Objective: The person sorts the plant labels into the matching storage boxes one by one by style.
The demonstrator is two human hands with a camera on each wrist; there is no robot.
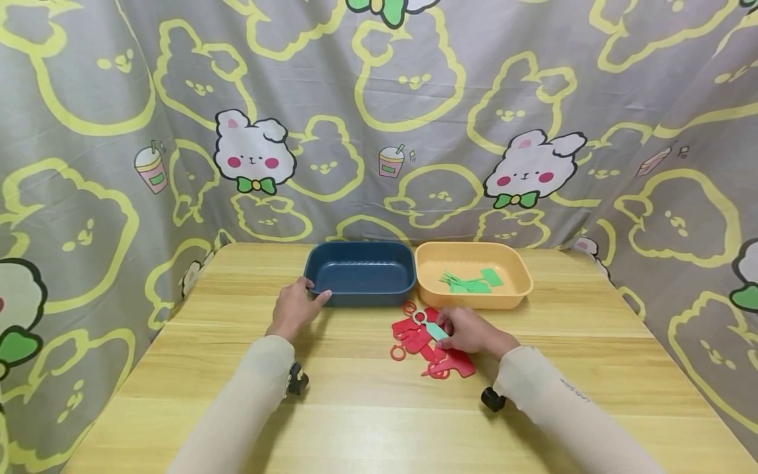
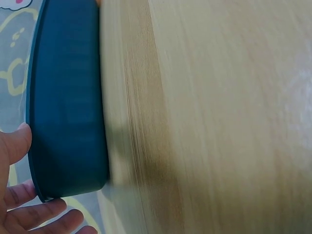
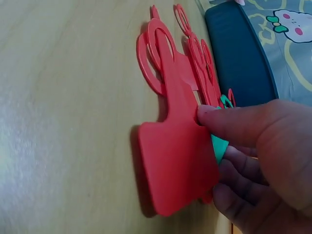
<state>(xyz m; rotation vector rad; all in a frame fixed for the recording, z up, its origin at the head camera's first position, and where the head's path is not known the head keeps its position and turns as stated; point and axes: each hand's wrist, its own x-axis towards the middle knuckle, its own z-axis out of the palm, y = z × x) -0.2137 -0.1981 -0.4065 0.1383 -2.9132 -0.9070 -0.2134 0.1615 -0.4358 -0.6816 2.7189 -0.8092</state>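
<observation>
On the left, the left hand [image 1: 294,307] is at the near left corner of the navy bin [image 1: 367,298], its fingers loosely extended around the corner and its thumb at the near rim. The bin looks like thin, fairly stiff plastic, probably light enough to slide if pushed, so the rim corner is a sensible place to steady it.

To the right, in front of where the two bins meet, red pieces [image 1: 414,336] lie in an overlapping heap on the tabletop [image 1: 367,395]. They appear flat, thin and nearly weightless; their smooth faces may slip over one another, and a ring could snag on its neighbour.

Over this heap is the pale green tag [image 1: 437,331], its ring end pointing to the upper left. The right hand [image 1: 470,329] pinches it by the broad end between thumb and fingers; whether a red piece is caught too cannot be told. The tag should flex a little rather than break, and the broad end offers more surface to hold than the narrow neck.

Farther right, behind that hand, the yellow bin [image 1: 474,303] contains green pieces [image 1: 470,286], similarly thin and light-looking.
</observation>
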